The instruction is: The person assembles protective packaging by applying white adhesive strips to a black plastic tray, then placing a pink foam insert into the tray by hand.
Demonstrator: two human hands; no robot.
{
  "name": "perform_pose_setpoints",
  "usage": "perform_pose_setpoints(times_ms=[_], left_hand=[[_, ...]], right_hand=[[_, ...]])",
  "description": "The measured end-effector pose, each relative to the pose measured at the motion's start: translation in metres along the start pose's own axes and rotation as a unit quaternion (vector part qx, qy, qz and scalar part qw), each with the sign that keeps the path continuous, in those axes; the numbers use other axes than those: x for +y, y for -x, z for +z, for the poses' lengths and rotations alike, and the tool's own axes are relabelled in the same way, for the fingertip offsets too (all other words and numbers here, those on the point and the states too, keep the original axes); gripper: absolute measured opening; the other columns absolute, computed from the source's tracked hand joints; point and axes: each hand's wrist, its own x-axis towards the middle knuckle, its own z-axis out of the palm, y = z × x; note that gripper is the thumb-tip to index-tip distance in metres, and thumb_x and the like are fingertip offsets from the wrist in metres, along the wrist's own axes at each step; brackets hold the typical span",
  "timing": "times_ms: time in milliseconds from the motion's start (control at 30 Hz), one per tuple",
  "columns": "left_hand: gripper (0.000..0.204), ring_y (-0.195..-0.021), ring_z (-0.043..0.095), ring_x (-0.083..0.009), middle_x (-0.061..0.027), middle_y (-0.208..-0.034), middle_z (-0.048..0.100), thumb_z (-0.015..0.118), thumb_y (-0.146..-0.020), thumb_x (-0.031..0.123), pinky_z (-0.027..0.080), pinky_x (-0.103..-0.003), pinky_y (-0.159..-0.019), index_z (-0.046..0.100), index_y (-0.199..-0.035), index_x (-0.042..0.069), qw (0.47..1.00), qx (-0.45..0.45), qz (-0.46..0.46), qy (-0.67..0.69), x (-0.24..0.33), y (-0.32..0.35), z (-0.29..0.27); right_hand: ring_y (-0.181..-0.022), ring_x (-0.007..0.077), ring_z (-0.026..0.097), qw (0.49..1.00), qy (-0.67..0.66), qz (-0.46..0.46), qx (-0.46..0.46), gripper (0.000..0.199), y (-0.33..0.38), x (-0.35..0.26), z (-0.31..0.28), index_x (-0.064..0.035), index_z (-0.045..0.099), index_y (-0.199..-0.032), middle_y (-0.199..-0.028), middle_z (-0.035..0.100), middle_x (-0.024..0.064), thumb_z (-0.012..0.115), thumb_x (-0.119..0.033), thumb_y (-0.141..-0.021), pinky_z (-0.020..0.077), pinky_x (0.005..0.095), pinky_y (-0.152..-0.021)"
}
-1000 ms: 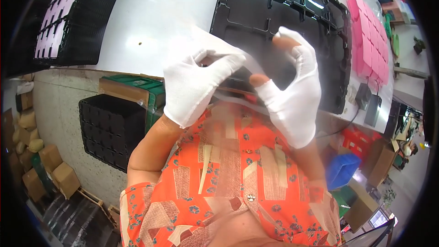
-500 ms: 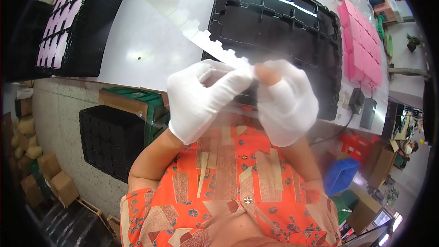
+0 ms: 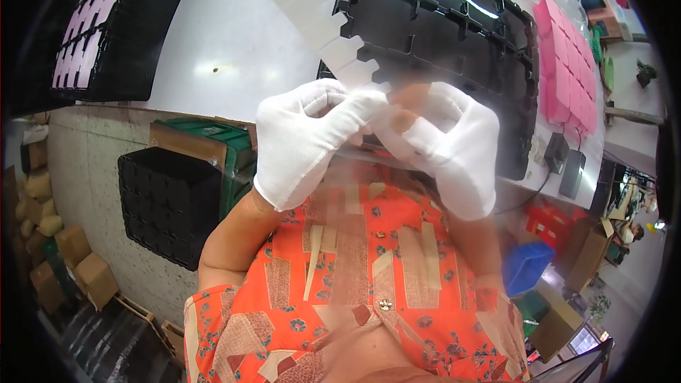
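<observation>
The person is holding a clear plastic strip with a notched, toothed edge [image 3: 333,35] up close to the chest. Both hands are wearing white gloves, and they are meeting at the strip's near end. The left hand [image 3: 301,138] is pinching it between thumb and bent fingers; the right hand [image 3: 450,145] is closing on the same end just beside it, with bare fingertips [image 3: 415,96] showing through cut glove tips. From there the strip is running up and away to the left over the white table [image 3: 213,35].

By the look of it, the person is working the strip's end, perhaps peeling or separating a layer; whether anything has come loose there cannot be told, since that spot is blurred. The next move would seem to call for a firm pinch on one side and a slow, even pull on the other, so the thin plastic is not creasing.

A black compartmented tray [image 3: 440,28] is lying on the table behind the hands. To its right, pink rectangular cards [image 3: 567,57] are lying in rows. At far left another black tray holding pale pink pieces [image 3: 99,21] is resting on the table's edge. Below the table a stack of black crates [image 3: 170,202] is standing beside a green crate [image 3: 206,138]; brown cardboard boxes [image 3: 64,255] are sitting at lower left, and a blue bin [image 3: 528,266] at lower right.
</observation>
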Motion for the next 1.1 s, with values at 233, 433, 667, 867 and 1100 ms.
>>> perform_pose_setpoints(times_ms=[233, 433, 667, 867, 1100], left_hand=[[0.019, -0.07, 0.062, -0.0059, -0.0025, -0.079, 0.07, 0.075, -0.097, 0.014, 0.051, -0.022, -0.065, 0.077, -0.099, -0.004, 0.998, 0.002, -0.044, 0.05, -0.002, 0.0, -0.006], [0.016, -0.069, 0.06, -0.0067, -0.0027, -0.075, 0.067, 0.069, -0.098, 0.011, 0.051, -0.026, -0.064, 0.076, -0.1, -0.003, 0.996, 0.0, 0.083, -0.024, -0.008, -0.009, -0.009], [0.017, -0.069, 0.059, -0.0067, -0.0027, -0.078, 0.067, 0.067, -0.098, 0.009, 0.047, -0.024, -0.063, 0.077, -0.104, -0.003, 0.995, 0.008, 0.09, -0.049, -0.014, -0.014, -0.027], [0.019, -0.071, 0.062, -0.0079, -0.0055, -0.083, 0.072, 0.07, -0.099, 0.013, 0.048, -0.024, -0.067, 0.073, -0.097, -0.006, 0.995, 0.028, 0.005, 0.095, -0.01, -0.008, -0.023], [0.027, -0.069, 0.061, -0.0113, -0.0073, -0.08, 0.071, 0.066, -0.101, 0.018, 0.045, -0.025, -0.065, 0.072, -0.095, -0.008, 0.996, 0.052, -0.038, 0.064, -0.011, -0.011, -0.025]], right_hand=[[-0.072, 0.009, 0.067, 0.987, 0.133, -0.089, 0.029, 0.011, 0.0, 0.009, 0.01, 0.0008, 0.074, -0.094, -0.081, 0.074, 0.0063, 0.08, -0.006, -0.088, 0.0544, 0.0247, -0.065], [-0.084, 0.0286, 0.069, 0.67, 0.424, -0.61, 0.016, 0.03, 0.0, 0.027, -0.003, -0.008, 0.07, -0.096, -0.097, 0.07, 0.0074, 0.081, -0.005, -0.068, 0.058, 0.0399, -0.072], [-0.078, 0.007, 0.064, 0.959, 0.161, -0.201, 0.119, 0.008, -0.047, -0.016, -0.028, 0.0017, 0.072, -0.1, -0.087, 0.073, 0.0042, 0.072, -0.003, -0.093, 0.0525, 0.0237, -0.075], [-0.098, 0.0263, 0.071, 0.838, 0.415, -0.344, 0.081, 0.012, -0.166, -0.008, -0.067, -0.002, 0.073, -0.096, -0.104, 0.073, 0.0132, 0.076, -0.01, -0.088, 0.054, 0.0326, -0.089], [-0.12, 0.0355, 0.062, 0.769, 0.473, -0.429, 0.031, 0.007, -0.233, -0.011, -0.067, -0.0059, 0.072, -0.087, -0.123, 0.07, 0.0177, 0.074, -0.012, -0.085, 0.0484, 0.0418, -0.102]])
